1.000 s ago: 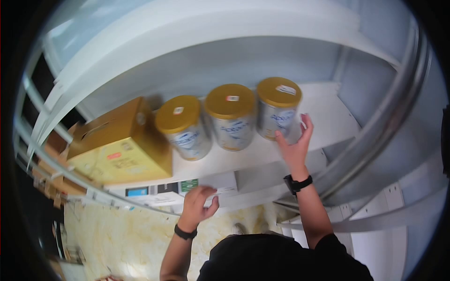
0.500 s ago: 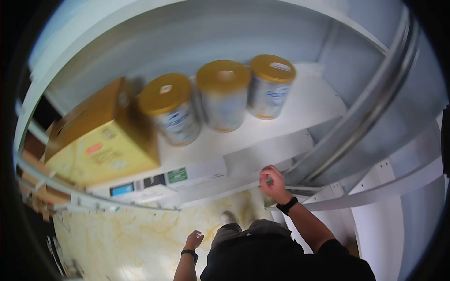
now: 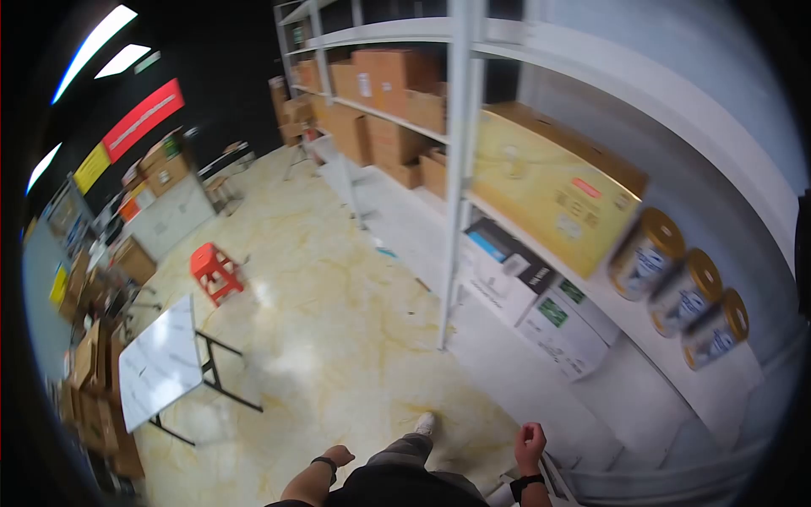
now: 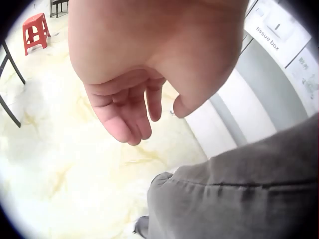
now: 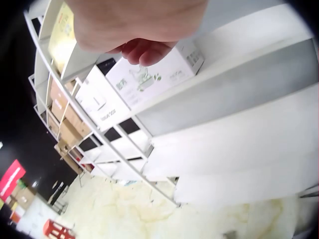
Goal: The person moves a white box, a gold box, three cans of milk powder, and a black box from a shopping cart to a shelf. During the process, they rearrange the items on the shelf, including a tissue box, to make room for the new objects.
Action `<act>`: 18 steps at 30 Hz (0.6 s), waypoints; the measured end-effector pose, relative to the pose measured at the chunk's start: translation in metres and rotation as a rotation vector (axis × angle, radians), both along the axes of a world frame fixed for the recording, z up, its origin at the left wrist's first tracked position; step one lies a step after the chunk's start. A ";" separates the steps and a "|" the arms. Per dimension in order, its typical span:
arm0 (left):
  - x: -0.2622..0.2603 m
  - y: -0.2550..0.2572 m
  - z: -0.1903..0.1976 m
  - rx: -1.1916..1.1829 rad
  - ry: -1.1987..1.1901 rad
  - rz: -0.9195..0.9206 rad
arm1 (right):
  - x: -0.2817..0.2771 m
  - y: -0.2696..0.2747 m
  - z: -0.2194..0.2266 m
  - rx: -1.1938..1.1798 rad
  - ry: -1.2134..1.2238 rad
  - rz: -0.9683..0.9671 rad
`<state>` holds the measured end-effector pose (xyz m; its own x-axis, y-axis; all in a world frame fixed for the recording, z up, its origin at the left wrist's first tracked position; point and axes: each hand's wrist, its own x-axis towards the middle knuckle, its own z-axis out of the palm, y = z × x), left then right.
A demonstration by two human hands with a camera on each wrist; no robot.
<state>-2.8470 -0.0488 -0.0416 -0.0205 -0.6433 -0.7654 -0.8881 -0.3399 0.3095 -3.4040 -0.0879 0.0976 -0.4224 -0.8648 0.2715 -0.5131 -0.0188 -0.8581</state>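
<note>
My left hand [image 3: 340,455] hangs low beside my leg with nothing in it; in the left wrist view its fingers [image 4: 130,117] droop loosely over the floor. On the other side, my right hand [image 3: 530,444] is likewise empty, fingers loosely curled, at the front of the white shelving. Three tins with gold lids stand in a row on the shelf at the right: one tin [image 3: 646,258] by the yellow carton [image 3: 541,190], a middle tin [image 3: 683,296] and an end tin [image 3: 714,334]. Both hands are apart from them. Below sits a white box marked "tissue box" [image 5: 102,99].
A white upright post [image 3: 456,169] divides the shelving, with cardboard boxes [image 3: 389,80] farther along. Out on the marbled floor stand a red stool [image 3: 217,272] and a white-topped table [image 3: 160,359]. More cartons [image 3: 93,380] pile up along the left side.
My right hand has come away from the end tin and dropped low; my left hand has lowered too. The head view has swung left, bringing the room into sight. The tins keep their row.
</note>
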 end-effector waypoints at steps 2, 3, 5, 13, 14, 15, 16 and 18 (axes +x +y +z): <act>0.019 0.051 0.002 0.071 -0.028 0.191 | 0.024 -0.008 -0.026 0.078 -0.012 0.131; 0.028 0.074 0.006 0.097 -0.003 0.364 | 0.038 -0.011 -0.040 0.105 -0.003 0.197; 0.038 0.123 0.008 0.069 0.068 0.576 | 0.064 -0.024 -0.050 0.155 -0.013 0.338; 0.053 0.263 -0.035 0.242 0.179 1.142 | 0.192 -0.127 -0.068 0.564 0.265 0.763; 0.054 0.279 -0.042 0.179 0.239 1.221 | 0.211 -0.143 -0.089 0.417 0.222 0.804; 0.055 0.288 -0.037 0.144 0.262 1.285 | 0.228 -0.160 -0.109 0.273 0.172 0.839; 0.060 0.299 -0.050 0.154 0.269 1.353 | 0.245 -0.177 -0.121 0.275 0.204 0.879; 0.066 0.316 -0.063 0.176 0.281 1.436 | 0.284 -0.208 -0.129 0.277 0.298 0.906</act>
<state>-2.7811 0.2673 -0.1047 0.3827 -0.1413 -0.9130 0.3168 -0.9082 0.2733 -3.1203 -0.2959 -0.0316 0.4820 -0.8762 -0.0016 -0.5997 -0.3286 -0.7296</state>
